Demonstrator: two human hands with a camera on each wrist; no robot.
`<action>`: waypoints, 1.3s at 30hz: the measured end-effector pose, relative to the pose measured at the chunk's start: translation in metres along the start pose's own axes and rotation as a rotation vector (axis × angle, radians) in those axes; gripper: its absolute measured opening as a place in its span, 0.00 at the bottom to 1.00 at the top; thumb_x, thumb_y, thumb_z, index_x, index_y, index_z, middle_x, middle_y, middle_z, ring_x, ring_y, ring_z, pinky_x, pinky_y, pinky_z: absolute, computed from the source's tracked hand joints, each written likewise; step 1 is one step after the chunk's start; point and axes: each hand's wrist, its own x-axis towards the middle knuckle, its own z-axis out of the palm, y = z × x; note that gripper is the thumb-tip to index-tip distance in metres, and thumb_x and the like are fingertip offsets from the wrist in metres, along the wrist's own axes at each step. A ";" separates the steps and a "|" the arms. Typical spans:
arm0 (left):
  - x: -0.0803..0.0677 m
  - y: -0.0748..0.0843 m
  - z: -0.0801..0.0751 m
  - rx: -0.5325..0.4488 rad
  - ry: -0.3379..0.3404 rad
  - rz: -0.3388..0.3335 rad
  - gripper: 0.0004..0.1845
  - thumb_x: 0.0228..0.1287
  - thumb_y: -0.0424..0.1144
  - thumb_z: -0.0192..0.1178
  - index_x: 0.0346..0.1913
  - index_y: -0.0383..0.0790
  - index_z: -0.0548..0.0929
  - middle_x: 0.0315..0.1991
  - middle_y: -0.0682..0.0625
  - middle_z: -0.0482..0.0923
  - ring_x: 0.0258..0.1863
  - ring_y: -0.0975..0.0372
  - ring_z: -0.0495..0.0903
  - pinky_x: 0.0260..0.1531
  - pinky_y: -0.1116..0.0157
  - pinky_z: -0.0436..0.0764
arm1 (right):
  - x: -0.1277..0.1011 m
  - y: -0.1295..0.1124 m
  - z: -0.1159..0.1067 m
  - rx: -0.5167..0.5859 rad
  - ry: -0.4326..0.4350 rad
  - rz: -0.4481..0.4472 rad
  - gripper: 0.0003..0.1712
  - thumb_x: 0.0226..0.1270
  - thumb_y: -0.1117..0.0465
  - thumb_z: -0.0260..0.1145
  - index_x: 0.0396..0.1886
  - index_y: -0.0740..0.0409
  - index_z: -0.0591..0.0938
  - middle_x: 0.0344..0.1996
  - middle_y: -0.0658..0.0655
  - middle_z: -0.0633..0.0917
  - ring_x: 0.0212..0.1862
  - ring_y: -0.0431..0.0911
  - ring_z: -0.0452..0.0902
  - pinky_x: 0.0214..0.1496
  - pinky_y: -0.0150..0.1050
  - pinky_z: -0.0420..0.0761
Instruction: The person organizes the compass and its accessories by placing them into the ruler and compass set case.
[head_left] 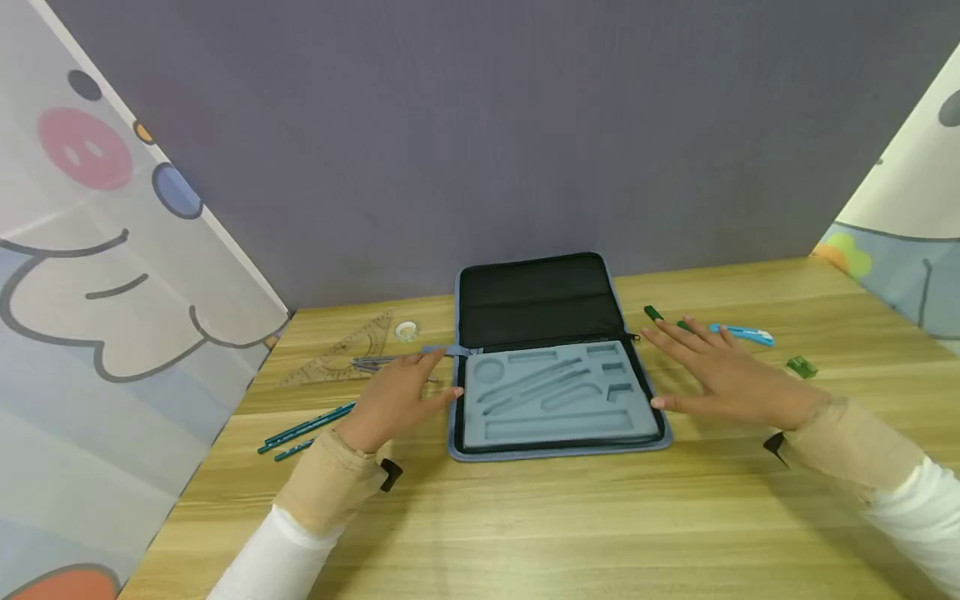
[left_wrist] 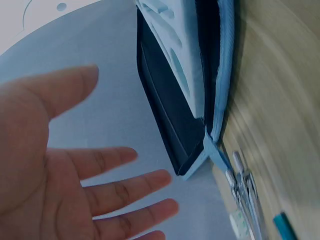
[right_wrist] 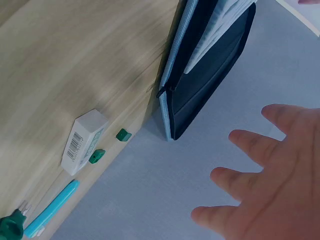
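An unzipped blue-edged case (head_left: 561, 455) lies spread on the table, its black lid (head_left: 536, 300) leaning back at the far side. Inside sits a light blue foam insert (head_left: 450, 400) (head_left: 555, 429) with shaped recesses. My left hand (head_left: 393, 400) hovers at the case's left side with fingers spread, holding nothing; a metal compass (left_wrist: 245, 192) lies partly behind it in the head view. On the opposite side, my right hand (head_left: 723, 379) is also spread and holds nothing. A white eraser (right_wrist: 84, 142), hidden by that hand in the head view, shows in the right wrist view.
Left on the table are a clear set square (head_left: 337, 354), a tape roll (head_left: 407, 331) and teal pencils (head_left: 307, 425). Rightward lie small green pieces (right_wrist: 123, 135), a blue utility knife (head_left: 742, 334) and a green sharpener (head_left: 802, 367). A grey panel (head_left: 480, 150) stands behind.
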 end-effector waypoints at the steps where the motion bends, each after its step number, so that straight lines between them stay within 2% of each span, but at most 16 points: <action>1: 0.002 0.001 0.001 -0.017 0.011 -0.014 0.35 0.65 0.58 0.55 0.66 0.37 0.68 0.58 0.38 0.75 0.52 0.46 0.77 0.48 0.50 0.77 | 0.001 0.001 0.000 -0.002 0.002 0.001 0.50 0.61 0.40 0.63 0.76 0.45 0.49 0.72 0.66 0.54 0.69 0.72 0.43 0.63 0.73 0.43; 3: 0.005 0.003 0.003 -0.053 0.027 -0.040 0.32 0.65 0.57 0.56 0.63 0.37 0.72 0.52 0.40 0.79 0.42 0.51 0.82 0.34 0.57 0.81 | 0.002 0.001 -0.001 -0.007 0.006 -0.002 0.49 0.61 0.40 0.63 0.75 0.47 0.50 0.72 0.66 0.54 0.69 0.73 0.44 0.62 0.73 0.44; 6: 0.009 0.006 0.005 -0.105 0.021 -0.081 0.28 0.65 0.56 0.56 0.59 0.39 0.76 0.44 0.44 0.83 0.32 0.57 0.82 0.22 0.63 0.77 | 0.002 0.001 -0.002 -0.003 0.006 -0.004 0.49 0.61 0.40 0.64 0.75 0.47 0.52 0.72 0.66 0.55 0.69 0.72 0.44 0.62 0.73 0.45; 8: 0.012 0.008 0.007 -0.126 0.009 -0.098 0.27 0.65 0.55 0.56 0.59 0.39 0.77 0.44 0.45 0.83 0.34 0.57 0.83 0.24 0.62 0.78 | 0.002 0.002 -0.003 0.003 0.002 -0.001 0.48 0.61 0.40 0.63 0.75 0.46 0.52 0.71 0.66 0.56 0.70 0.71 0.44 0.62 0.73 0.45; 11: 0.017 0.010 0.010 -0.172 -0.006 -0.104 0.26 0.65 0.53 0.57 0.59 0.38 0.77 0.43 0.45 0.83 0.32 0.58 0.82 0.27 0.61 0.79 | 0.002 0.003 -0.003 0.020 -0.004 0.002 0.47 0.61 0.40 0.64 0.75 0.46 0.53 0.71 0.65 0.57 0.70 0.69 0.44 0.63 0.72 0.44; 15: 0.024 0.011 0.017 -0.218 -0.037 -0.104 0.25 0.64 0.51 0.59 0.58 0.38 0.77 0.42 0.47 0.84 0.25 0.62 0.80 0.23 0.64 0.77 | 0.004 0.004 -0.003 0.041 -0.009 -0.011 0.47 0.60 0.41 0.65 0.74 0.49 0.56 0.70 0.66 0.58 0.70 0.69 0.45 0.63 0.72 0.45; 18: 0.026 0.010 0.022 -0.206 -0.053 -0.107 0.25 0.63 0.49 0.60 0.58 0.37 0.76 0.38 0.47 0.84 0.22 0.65 0.78 0.19 0.67 0.74 | 0.005 0.004 -0.002 0.065 -0.014 -0.017 0.46 0.60 0.42 0.65 0.73 0.53 0.58 0.70 0.66 0.59 0.69 0.70 0.46 0.62 0.72 0.46; 23: 0.026 0.006 0.029 -0.182 -0.059 -0.148 0.23 0.63 0.46 0.61 0.54 0.33 0.77 0.23 0.50 0.81 0.12 0.66 0.69 0.12 0.69 0.65 | 0.010 0.001 0.001 0.091 -0.009 -0.036 0.47 0.58 0.41 0.67 0.71 0.56 0.61 0.68 0.64 0.63 0.68 0.70 0.49 0.61 0.73 0.47; 26: 0.026 0.001 0.033 -0.184 -0.073 -0.166 0.19 0.64 0.45 0.61 0.47 0.31 0.80 0.16 0.52 0.75 0.10 0.65 0.63 0.13 0.70 0.61 | 0.013 0.001 0.003 0.087 -0.005 -0.048 0.47 0.56 0.41 0.68 0.70 0.57 0.62 0.67 0.64 0.66 0.68 0.69 0.51 0.61 0.73 0.48; 29: 0.025 -0.002 0.036 -0.194 -0.090 -0.163 0.15 0.64 0.44 0.61 0.42 0.32 0.81 0.12 0.52 0.72 0.10 0.65 0.61 0.15 0.70 0.63 | 0.015 0.000 0.006 0.075 -0.001 -0.056 0.48 0.56 0.40 0.68 0.69 0.59 0.64 0.65 0.64 0.68 0.66 0.67 0.55 0.61 0.72 0.49; 33: 0.025 -0.003 0.036 -0.214 -0.114 -0.176 0.14 0.64 0.43 0.61 0.40 0.32 0.82 0.11 0.51 0.70 0.10 0.65 0.61 0.16 0.69 0.65 | 0.017 0.001 0.007 0.045 0.007 -0.075 0.47 0.57 0.40 0.67 0.68 0.62 0.65 0.62 0.65 0.71 0.64 0.65 0.62 0.61 0.69 0.55; 39: 0.025 -0.006 0.037 -0.267 -0.148 -0.190 0.12 0.64 0.42 0.60 0.36 0.34 0.80 0.08 0.53 0.67 0.09 0.65 0.62 0.16 0.69 0.64 | 0.019 0.006 0.003 0.051 0.005 -0.094 0.42 0.60 0.45 0.67 0.65 0.67 0.67 0.61 0.66 0.73 0.61 0.62 0.69 0.57 0.60 0.69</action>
